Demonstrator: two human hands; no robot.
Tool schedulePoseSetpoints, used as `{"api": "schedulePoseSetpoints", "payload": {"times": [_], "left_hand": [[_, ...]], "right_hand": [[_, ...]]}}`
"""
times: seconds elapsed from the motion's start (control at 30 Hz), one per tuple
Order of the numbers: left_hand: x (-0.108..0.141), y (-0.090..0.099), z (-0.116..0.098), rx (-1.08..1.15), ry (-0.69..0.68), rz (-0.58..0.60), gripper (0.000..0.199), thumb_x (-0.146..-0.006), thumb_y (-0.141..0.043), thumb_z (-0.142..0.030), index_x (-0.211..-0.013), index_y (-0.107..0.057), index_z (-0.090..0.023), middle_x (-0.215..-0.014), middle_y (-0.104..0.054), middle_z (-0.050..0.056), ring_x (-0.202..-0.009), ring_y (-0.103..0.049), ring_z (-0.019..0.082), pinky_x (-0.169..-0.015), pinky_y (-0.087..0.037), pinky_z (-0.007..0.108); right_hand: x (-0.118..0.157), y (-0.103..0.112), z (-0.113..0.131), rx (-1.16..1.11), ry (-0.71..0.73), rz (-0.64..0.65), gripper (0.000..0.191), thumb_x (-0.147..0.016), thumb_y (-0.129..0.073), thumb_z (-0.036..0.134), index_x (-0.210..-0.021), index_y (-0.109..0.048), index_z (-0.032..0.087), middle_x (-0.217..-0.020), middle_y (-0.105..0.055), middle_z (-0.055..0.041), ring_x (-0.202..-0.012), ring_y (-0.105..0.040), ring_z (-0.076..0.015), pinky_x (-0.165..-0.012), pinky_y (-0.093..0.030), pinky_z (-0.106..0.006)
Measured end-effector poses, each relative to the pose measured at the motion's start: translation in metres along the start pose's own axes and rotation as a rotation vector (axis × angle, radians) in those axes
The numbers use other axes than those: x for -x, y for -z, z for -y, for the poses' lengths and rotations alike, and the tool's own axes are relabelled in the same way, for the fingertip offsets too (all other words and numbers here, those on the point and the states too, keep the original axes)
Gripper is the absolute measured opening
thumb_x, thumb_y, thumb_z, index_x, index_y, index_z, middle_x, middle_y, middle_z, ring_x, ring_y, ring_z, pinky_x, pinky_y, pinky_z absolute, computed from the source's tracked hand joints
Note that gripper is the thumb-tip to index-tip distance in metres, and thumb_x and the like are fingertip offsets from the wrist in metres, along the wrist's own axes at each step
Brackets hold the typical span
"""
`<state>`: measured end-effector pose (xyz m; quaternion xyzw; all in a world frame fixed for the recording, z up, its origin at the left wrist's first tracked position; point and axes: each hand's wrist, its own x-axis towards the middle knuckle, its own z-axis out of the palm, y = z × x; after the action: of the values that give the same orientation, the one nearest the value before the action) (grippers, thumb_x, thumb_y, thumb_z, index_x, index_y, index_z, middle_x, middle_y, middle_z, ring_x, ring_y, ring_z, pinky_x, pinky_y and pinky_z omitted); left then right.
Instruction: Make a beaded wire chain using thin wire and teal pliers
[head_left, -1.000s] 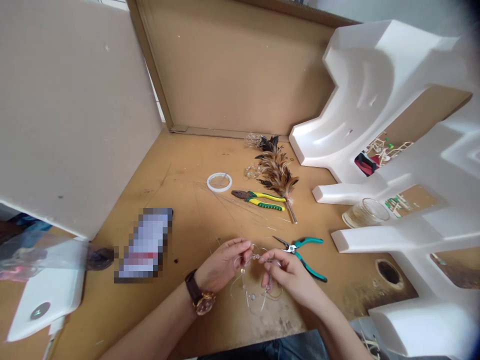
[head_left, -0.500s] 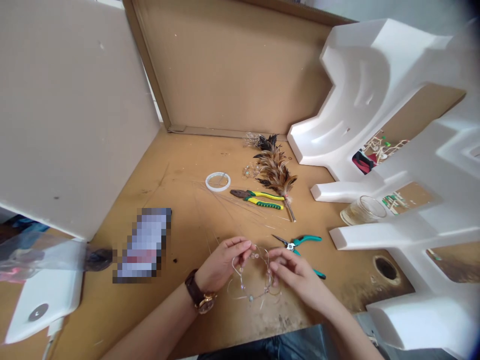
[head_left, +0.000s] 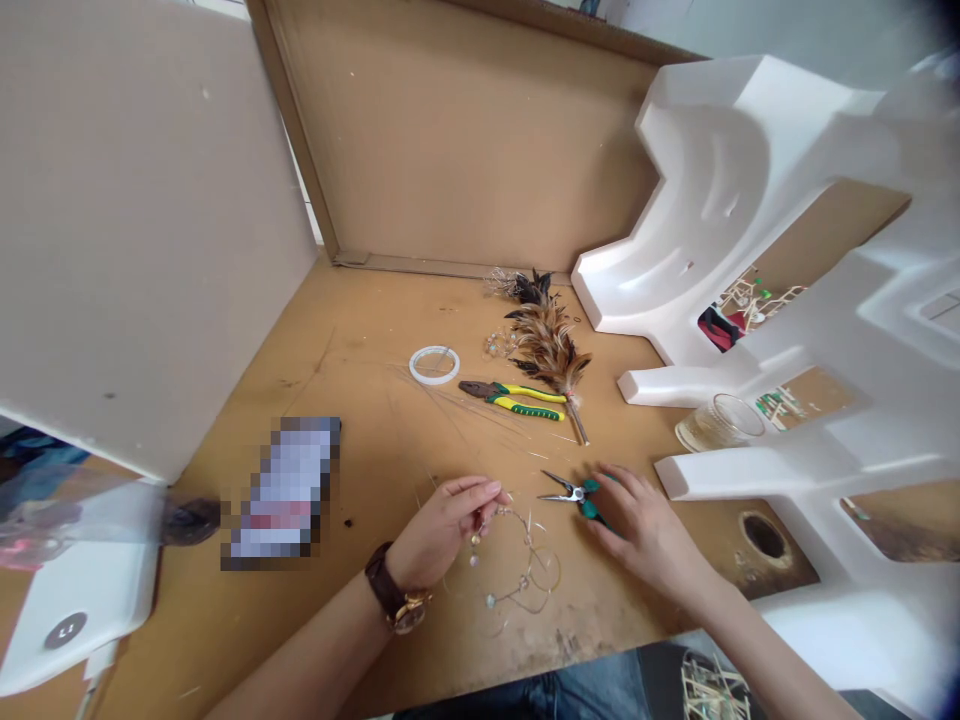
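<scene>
Pinched between the thumb and fingers of my left hand (head_left: 457, 515) is a thin wire loop with small clear beads (head_left: 523, 582), hanging over the table's front part. A dark-strapped watch is on my left wrist. My right hand (head_left: 641, 520) reaches over the teal-handled needle-nose pliers (head_left: 576, 494), fingers spread around the handles, which it partly hides. The pliers' jaws point left and stand apart. Beyond them lie yellow-green pliers (head_left: 517, 398), a white ring (head_left: 434, 365) with thin wires near it, and a brown feather bundle (head_left: 546, 335) on a stick.
A glass jar (head_left: 720, 423) stands at the right beside a large white foam piece (head_left: 712, 200). A blurred phone (head_left: 285, 490) and a white device (head_left: 82, 610) with a cable are at the left. Cardboard (head_left: 465, 140) stands at the back of the wooden table (head_left: 352, 320).
My right hand has let go of the beaded wire and moved right to the teal pliers, its fingers opening around the handles. The wire loop hangs from my left hand alone.
</scene>
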<state>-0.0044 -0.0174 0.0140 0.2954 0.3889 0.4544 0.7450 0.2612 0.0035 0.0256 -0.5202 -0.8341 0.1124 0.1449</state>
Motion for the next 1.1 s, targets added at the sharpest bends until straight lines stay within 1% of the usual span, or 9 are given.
{"api": "schedulePoseSetpoints", "payload": {"times": [0.07, 0.13, 0.27, 0.33, 0.43, 0.57, 0.7, 0.83, 1.1], "left_hand": [[0.001, 0.0, 0.001, -0.049, -0.005, -0.006, 0.026, -0.074, -0.062, -0.037, -0.071, -0.068, -0.012, -0.054, -0.046, -0.002, -0.052, -0.038, 0.007, -0.05, -0.029, 0.02], [0.001, -0.001, 0.001, -0.11, -0.012, -0.015, 0.026, -0.075, -0.061, -0.037, -0.071, -0.068, -0.013, -0.055, -0.046, -0.002, -0.052, -0.038, 0.007, -0.051, -0.029, 0.021], [0.002, -0.002, 0.0, -0.177, -0.049, -0.02, 0.025, -0.075, -0.06, -0.037, -0.068, -0.068, -0.014, -0.055, -0.049, -0.002, -0.054, -0.04, 0.009, -0.053, -0.03, 0.022], [0.003, -0.002, -0.001, -0.179, -0.061, -0.015, 0.024, -0.075, -0.061, -0.036, -0.067, -0.068, -0.014, -0.055, -0.049, -0.002, -0.055, -0.04, 0.009, -0.054, -0.03, 0.022], [0.003, -0.002, -0.001, -0.109, -0.036, -0.017, 0.023, -0.074, -0.062, -0.036, -0.068, -0.068, -0.014, -0.055, -0.05, -0.001, -0.055, -0.04, 0.009, -0.054, -0.03, 0.022], [0.003, -0.004, -0.002, 0.041, 0.001, -0.032, 0.022, -0.07, -0.066, -0.035, -0.065, -0.066, -0.014, -0.061, -0.054, 0.001, -0.06, -0.045, 0.011, -0.057, -0.032, 0.022], [0.002, -0.005, -0.001, 0.123, -0.005, -0.061, 0.021, -0.068, -0.068, -0.034, -0.066, -0.066, -0.013, -0.068, -0.059, 0.003, -0.067, -0.05, 0.012, -0.065, -0.036, 0.023], [0.001, -0.003, 0.003, 0.135, -0.024, -0.018, 0.018, -0.073, -0.064, -0.031, -0.069, -0.066, -0.014, -0.069, -0.06, 0.002, -0.07, -0.05, 0.012, -0.071, -0.037, 0.024], [0.002, -0.006, 0.0, 0.124, -0.014, 0.003, 0.022, -0.074, -0.062, -0.034, -0.066, -0.064, -0.013, -0.07, -0.058, 0.002, -0.067, -0.05, 0.012, -0.068, -0.037, 0.024]], "right_hand": [[-0.001, 0.007, 0.015, -0.208, -0.069, -0.044, 0.031, -0.082, -0.049, 0.035, -0.109, -0.056, 0.021, -0.112, -0.058, -0.0104, -0.102, -0.053, -0.0232, -0.09, -0.041, -0.042], [-0.004, 0.012, 0.036, -0.451, -0.168, 0.024, 0.025, -0.083, -0.048, 0.036, -0.101, -0.059, 0.022, -0.101, -0.062, -0.0083, -0.09, -0.058, -0.0202, -0.08, -0.046, -0.037], [-0.013, 0.006, 0.078, -0.646, -0.154, 0.114, 0.047, -0.073, -0.062, 0.031, -0.117, -0.049, 0.023, -0.1, -0.061, -0.0062, -0.089, -0.057, -0.0187, -0.079, -0.046, -0.034], [-0.017, -0.004, 0.088, -0.727, -0.157, 0.14, 0.04, -0.074, -0.058, 0.025, -0.113, -0.05, 0.022, -0.09, -0.062, -0.0039, -0.08, -0.058, -0.0159, -0.073, -0.047, -0.031], [-0.019, -0.017, 0.09, -0.821, -0.226, 0.187, 0.024, -0.076, -0.052, 0.021, -0.1, -0.054, 0.02, -0.072, -0.061, -0.0003, -0.066, -0.057, -0.0131, -0.062, -0.046, -0.027], [-0.018, -0.024, 0.088, -0.88, -0.267, 0.198, 0.015, -0.073, -0.054, 0.021, -0.088, -0.056, 0.019, -0.067, -0.06, 0.0001, -0.061, -0.055, -0.0123, -0.058, -0.044, -0.025], [-0.017, -0.027, 0.089, -0.983, -0.279, 0.215, 0.016, -0.072, -0.056, 0.023, -0.088, -0.055, 0.019, -0.068, -0.059, 0.0008, -0.061, -0.054, -0.0114, -0.059, -0.044, -0.025], [-0.017, -0.03, 0.089, -1.054, -0.292, 0.216, 0.015, -0.073, -0.056, 0.023, -0.088, -0.054, 0.019, -0.067, -0.057, 0.0016, -0.059, -0.053, -0.0103, -0.058, -0.043, -0.025], [-0.016, -0.029, 0.09, -1.072, -0.309, 0.204, 0.017, -0.072, -0.058, 0.026, -0.087, -0.054, 0.02, -0.068, -0.058, 0.0013, -0.058, -0.053, -0.0107, -0.058, -0.044, -0.026]]}}
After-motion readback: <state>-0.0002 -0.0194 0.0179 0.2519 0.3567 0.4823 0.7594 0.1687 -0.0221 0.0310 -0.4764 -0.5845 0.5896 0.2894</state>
